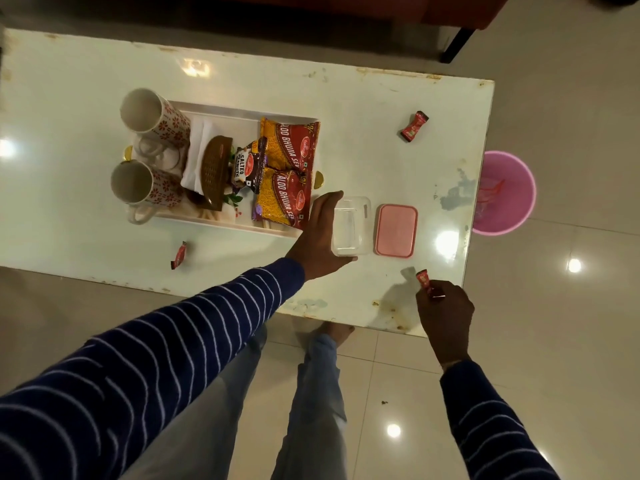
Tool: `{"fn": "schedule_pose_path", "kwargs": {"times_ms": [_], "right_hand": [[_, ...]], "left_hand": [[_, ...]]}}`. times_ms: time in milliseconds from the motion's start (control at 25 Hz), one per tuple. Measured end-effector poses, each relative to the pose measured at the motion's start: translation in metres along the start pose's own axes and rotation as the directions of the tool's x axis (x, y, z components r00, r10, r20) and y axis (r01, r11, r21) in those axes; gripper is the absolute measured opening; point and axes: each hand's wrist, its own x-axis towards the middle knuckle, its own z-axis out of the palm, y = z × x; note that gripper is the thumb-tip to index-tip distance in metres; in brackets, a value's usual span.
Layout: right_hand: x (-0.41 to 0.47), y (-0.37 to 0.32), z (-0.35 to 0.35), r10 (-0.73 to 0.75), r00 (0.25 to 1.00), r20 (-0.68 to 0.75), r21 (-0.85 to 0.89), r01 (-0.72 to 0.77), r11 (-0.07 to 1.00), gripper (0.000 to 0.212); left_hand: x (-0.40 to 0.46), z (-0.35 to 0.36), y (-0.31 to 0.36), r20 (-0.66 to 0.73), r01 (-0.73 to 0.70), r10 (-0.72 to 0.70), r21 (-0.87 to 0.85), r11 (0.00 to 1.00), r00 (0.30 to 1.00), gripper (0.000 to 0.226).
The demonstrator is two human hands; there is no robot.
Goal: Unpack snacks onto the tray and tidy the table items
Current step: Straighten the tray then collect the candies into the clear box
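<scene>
The left hand (320, 237) is gripping the clear box (351, 226), thumb curled round its near rim and fingers wrapped over its far left edge; the box is standing open-side up on the table (86, 74), just right of the tray (221, 109). The right hand (445, 311) is holding a small red sachet (426, 282) pinched in a closed grip, hovering over the table's near right corner. From that grip, the clear box is lying up and to the left, with the pink lid (396, 230) resting flat between them, just right of the box and not touching it. The box's long axis is running from near edge to far edge of the table, parallel to the lid's; the held sachet is pointing up and slightly left, roughly toward the lid. Judgement: the sachet is probably going into the box, so the right hand needs to be crossing over the lid. Two more sachets are lying loose: one (414, 125) far right of the tray, tilted diagonally, closer to the right hand; one (178, 255) near the table's front edge below the tray, closer to the left. The tray is already carrying two mugs (145, 112), snack packets (289, 147) and a brown basket (216, 168). A pink bin (509, 192) is sitting on the floor beyond the table's right end.
</scene>
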Motion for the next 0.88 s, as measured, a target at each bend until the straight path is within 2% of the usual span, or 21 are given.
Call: {"fn": "schedule_pose_path", "kwargs": {"times_ms": [120, 280, 360, 520, 640, 720, 800, 880], "right_hand": [[0.008, -0.030, 0.000, -0.045, 0.999, -0.024, 0.095, 0.047, 0.994, 0.014], [0.019, -0.077, 0.012, -0.185, 0.982, -0.042, 0.189, 0.189, 0.964, 0.018], [0.022, -0.095, 0.024, -0.250, 0.968, -0.016, 0.222, 0.248, 0.943, 0.020], [0.018, -0.114, 0.051, -0.318, 0.944, 0.091, 0.222, 0.292, 0.930, 0.026], [0.018, -0.119, 0.060, -0.293, 0.947, 0.131, 0.205, 0.263, 0.943, 0.031], [0.022, -0.119, 0.057, -0.301, 0.948, 0.104, 0.214, 0.274, 0.938, 0.031], [0.032, -0.118, 0.048, -0.323, 0.944, 0.063, 0.224, 0.302, 0.927, 0.027], [0.052, -0.124, 0.034, -0.333, 0.942, 0.047, 0.224, 0.314, 0.922, 0.023]], "left_hand": [[0.013, 0.009, -0.010, 0.001, 0.068, -0.068, 0.018, 0.998, 0.998, 0.119], [0.016, 0.019, -0.023, -0.024, 0.076, -0.075, 0.056, 0.996, 0.997, 0.119], [0.013, 0.022, -0.026, -0.045, 0.074, -0.070, 0.088, 0.993, 0.997, 0.117], [0.002, 0.018, -0.024, 0.013, 0.084, -0.086, 0.128, 0.988, 0.996, 0.126], [-0.013, 0.007, -0.018, 0.033, 0.120, -0.122, 0.052, 0.991, 0.992, 0.124], [-0.032, -0.002, -0.014, 0.015, 0.117, -0.117, -0.037, 0.992, 0.993, 0.111], [-0.060, -0.017, -0.022, -0.108, 0.113, -0.126, -0.120, 0.986, 0.986, 0.086], [-0.089, -0.040, -0.046, -0.360, 0.182, -0.195, -0.071, 0.981, 0.913, 0.064]]}}
